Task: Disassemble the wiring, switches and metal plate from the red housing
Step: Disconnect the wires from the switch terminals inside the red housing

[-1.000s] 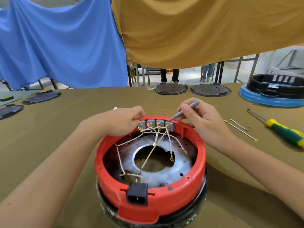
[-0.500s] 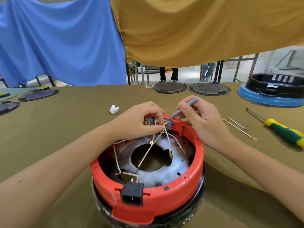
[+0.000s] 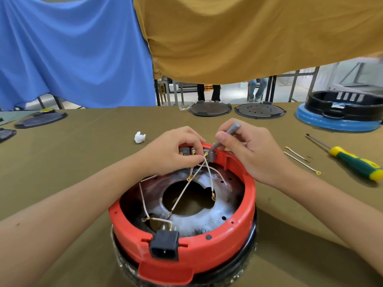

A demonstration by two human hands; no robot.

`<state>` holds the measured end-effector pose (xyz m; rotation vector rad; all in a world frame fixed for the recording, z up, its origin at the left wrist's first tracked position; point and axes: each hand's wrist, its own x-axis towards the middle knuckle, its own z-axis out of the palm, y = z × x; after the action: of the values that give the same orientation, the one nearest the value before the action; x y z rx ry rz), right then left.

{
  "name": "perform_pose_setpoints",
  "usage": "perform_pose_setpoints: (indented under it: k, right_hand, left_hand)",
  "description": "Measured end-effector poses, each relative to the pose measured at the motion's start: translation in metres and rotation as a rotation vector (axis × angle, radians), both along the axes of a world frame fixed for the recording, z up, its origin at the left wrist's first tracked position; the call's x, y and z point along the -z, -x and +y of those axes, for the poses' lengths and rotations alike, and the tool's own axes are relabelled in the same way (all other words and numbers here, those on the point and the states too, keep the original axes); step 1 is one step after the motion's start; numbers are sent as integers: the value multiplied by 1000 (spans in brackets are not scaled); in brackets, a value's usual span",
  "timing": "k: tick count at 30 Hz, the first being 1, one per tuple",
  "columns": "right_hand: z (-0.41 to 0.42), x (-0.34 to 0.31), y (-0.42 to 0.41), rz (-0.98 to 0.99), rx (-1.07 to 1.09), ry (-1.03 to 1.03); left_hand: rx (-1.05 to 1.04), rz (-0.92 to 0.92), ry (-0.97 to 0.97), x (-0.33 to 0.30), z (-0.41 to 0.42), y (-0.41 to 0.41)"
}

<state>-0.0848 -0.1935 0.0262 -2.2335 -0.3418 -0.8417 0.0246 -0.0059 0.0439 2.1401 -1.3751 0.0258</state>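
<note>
A: Start with the big thing. Where does the red housing sit?

B: On the olive worktop, right in front of the person, its black power socket on the near rim. A second ago it sat a touch lower in view; it is the same spot on the worktop, only the head has shifted.

A: And inside it?

B: The metal plate still lies in the housing's floor, with the white wires fanning from the far rim down across its central hole. The grey switches remain in their row on the far rim.

A: What has changed, then?

B: The left hand. A second ago it held the far-left end of the switch row; now it has slid rightward along the rim and covers most of the row, fingers curled and pinching the wires where they meet the switches.

A: The right hand?

B: Barely moved. Its fingers are closed round a slim grey tool, the tip set against the rightmost switch.

A: Meaning?

B: I judge the work is moving to that end switch: steady the leads, then pry. Nothing looks freed yet.

A: Anything beside the housing?

B: To its right a green-and-yellow screwdriver and two loose leads; beyond its far-left edge, a small white scrap.
</note>
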Motion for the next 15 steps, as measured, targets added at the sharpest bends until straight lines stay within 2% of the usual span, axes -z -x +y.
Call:
perform_pose_setpoints:
  k: [3, 8, 12, 15]
  right_hand:
    - [2, -11, 2, 1, 0, 212]
    - [12, -29, -6, 113, 35, 361]
    - [19, -36, -19, 167, 72, 338]
    - [20, -30, -25, 165, 95, 139]
  left_hand:
    - [-9, 9, 1, 0, 0, 0]
    - [-9, 6, -15, -1, -1, 0]
    - [0, 12, -21, -3, -1, 1]
    - [-1, 25, -6, -2, -1, 1]
